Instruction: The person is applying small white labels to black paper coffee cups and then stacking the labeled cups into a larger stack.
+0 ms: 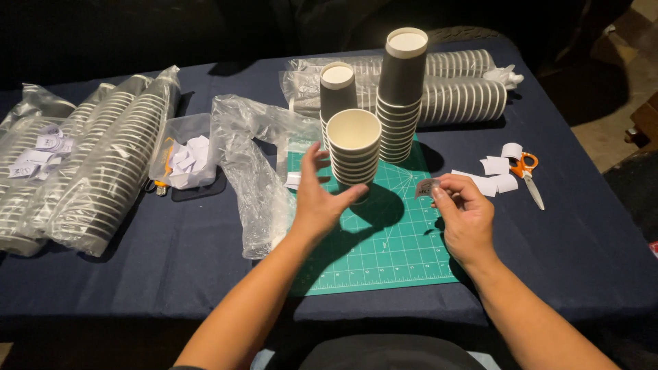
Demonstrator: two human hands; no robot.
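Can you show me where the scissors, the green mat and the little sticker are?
scissors [528,166]: head view, on the orange handles.
green mat [401,250]: head view, on a bare gridded part.
little sticker [426,188]: head view, on its middle, pinched by the right hand [466,216].

The left hand [317,199] is covering the base of the near stack of grey ribbed paper cups [354,149], so contact w/ the green cutting mat [384,240] is staying unclear. The small grey paper label [426,187] in the right hand [465,212] is too small to make out. The plastic-wrapped sleeves of grey cups [82,171] are running off the left edge.
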